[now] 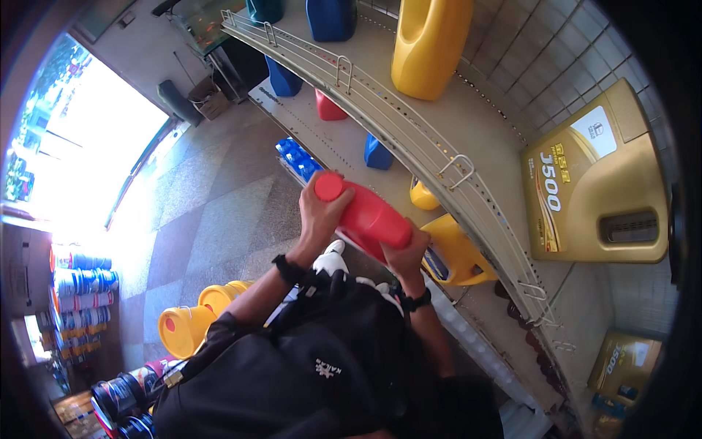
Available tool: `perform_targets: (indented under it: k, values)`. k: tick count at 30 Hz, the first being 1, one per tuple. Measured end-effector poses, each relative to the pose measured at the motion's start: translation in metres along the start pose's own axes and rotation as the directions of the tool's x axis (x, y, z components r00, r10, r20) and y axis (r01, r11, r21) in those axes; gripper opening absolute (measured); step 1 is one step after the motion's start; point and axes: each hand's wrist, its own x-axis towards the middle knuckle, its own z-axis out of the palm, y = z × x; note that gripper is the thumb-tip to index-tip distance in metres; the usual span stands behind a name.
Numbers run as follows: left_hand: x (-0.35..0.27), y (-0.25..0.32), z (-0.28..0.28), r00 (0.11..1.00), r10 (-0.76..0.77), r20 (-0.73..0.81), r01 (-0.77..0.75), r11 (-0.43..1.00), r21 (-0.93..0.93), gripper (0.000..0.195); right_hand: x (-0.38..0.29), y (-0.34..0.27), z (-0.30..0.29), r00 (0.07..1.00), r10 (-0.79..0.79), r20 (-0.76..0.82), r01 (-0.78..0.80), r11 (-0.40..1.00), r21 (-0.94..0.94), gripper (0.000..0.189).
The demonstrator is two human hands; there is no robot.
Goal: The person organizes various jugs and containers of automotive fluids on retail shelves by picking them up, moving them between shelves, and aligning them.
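Note:
A red plastic jug point(375, 219) with a round red cap is held between my two hands, in front of my body and beside the shelf unit. My left hand point(321, 211) grips it at the cap end, the thumb lying next to the cap. Around the other end, by the handle, my right hand point(406, 249) is closed. Close to my right hand, a yellow jug point(458, 249) stands on the lower shelf. The underside of the red jug is hidden from view.
The upper shelf's wire rail point(406, 123) curves past my right side. Above it stand a large yellow jug point(430, 49) and a gold oil jug point(598, 181). Yellow buckets point(186, 329) are on the floor at left, near stacked pails point(85, 302). Blue-capped bottles point(296, 159) sit beside the lower shelf.

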Motion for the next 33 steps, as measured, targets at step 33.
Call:
perform_targets:
  k: [33]
  values:
    - [0.126,-0.038,0.092,0.967,0.168,0.192,-0.196,0.971,0.137,0.055,0.046,0.147,0.018,0.956,0.121,-0.268,-0.219,0.901,-0.375,0.056]
